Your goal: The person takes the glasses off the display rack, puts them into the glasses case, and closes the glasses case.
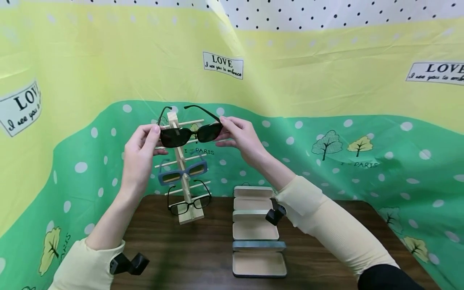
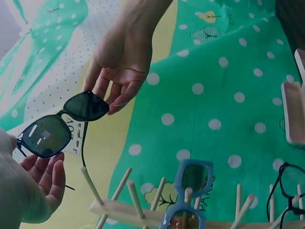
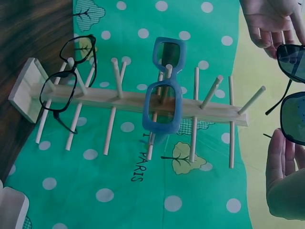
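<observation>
Both hands hold a pair of dark black-framed sunglasses in front of the top of a wooden glasses rack. My left hand pinches the frame at its left hinge, thumb in front. At the opposite hinge, my right hand grips the frame between thumb and fingers. The temples are unfolded and point away toward the rack. Lower on the rack sit blue-framed sunglasses, and below them black-rimmed eyeglasses. In the left wrist view, the lenses hang between the two hands.
Three opened glasses cases stand in a column right of the rack: a blue-lidded one in front, a pale one behind it and another farthest back. All rest on the dark wooden table. A patterned cloth hangs behind.
</observation>
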{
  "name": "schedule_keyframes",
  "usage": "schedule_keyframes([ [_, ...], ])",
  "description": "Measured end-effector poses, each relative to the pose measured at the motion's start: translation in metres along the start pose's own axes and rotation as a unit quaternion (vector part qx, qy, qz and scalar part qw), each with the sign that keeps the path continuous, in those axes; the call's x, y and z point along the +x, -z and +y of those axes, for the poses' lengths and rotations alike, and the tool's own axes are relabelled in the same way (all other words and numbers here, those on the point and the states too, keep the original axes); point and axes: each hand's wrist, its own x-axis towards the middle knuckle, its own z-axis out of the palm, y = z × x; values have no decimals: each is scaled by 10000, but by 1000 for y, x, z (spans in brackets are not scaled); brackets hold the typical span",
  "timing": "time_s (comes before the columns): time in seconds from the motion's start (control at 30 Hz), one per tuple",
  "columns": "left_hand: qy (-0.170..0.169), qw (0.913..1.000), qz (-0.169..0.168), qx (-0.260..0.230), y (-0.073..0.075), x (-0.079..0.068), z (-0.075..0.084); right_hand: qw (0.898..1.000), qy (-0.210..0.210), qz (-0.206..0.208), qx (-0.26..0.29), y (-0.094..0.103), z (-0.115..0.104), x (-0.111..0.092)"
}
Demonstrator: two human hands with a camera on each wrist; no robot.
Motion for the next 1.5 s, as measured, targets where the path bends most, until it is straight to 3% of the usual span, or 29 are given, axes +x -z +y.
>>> schedule_keyframes([
  [0.3, 84, 9998, -149, -110, -23, -16, -15, 9998, 101, 143, -100, 22, 9, -30],
  [0.53, 322, 9988, -328, -138, -43, -40, -30, 9984, 144, 400, -372, 39, 22, -65],
  [0.8, 837, 9940, -557, -438, -64, -70, -51, 9943, 57, 755, -754, 54, 39, -105],
  [1.0, 992, 9917, -666, -474, -81, -88, -67, 9885, -36, 1070, -1070, 66, 55, -134],
  [1.5, 1120, 9864, -804, -891, -105, -127, -104, 9765, -302, 1681, -1315, 72, 93, -190],
])
